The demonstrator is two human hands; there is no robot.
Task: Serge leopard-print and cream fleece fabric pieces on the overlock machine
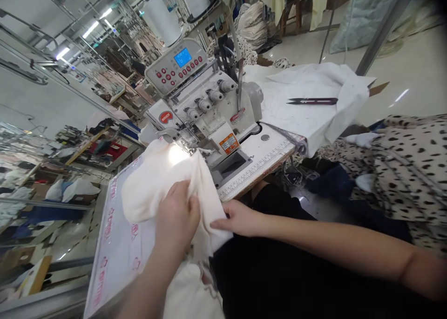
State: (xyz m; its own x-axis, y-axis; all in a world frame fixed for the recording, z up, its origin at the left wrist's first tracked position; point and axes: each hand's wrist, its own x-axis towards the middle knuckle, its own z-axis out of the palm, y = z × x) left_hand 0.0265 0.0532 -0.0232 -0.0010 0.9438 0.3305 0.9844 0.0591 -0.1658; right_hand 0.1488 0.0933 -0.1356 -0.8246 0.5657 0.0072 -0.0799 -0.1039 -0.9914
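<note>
Cloth (145, 184) at sewing machine (218, 116), snips (326, 101), spotted fabric (415, 165)

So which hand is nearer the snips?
Right. The right hand holds the cloth by its edge, below and left of the snips in the picture; the left hand, also on the cloth, is farther left.

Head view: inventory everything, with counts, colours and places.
sewing machine: one, white, centre
thread cones: two, white, top centre
table: one, white, pink print, beneath machine
cream fabric: count unclear, cream, machine's front left
white cloth: count unclear, white, right of machine
snips: one, dark, on white cloth
spotted fabric: count unclear, beige and dark, right
ceiling lights: several, white, upper left
background clutter: too blurred
clothing: count unclear, black, lower centre
left hand: one, touching cream fabric
right hand: one, pinching cream fabric's edge
</note>
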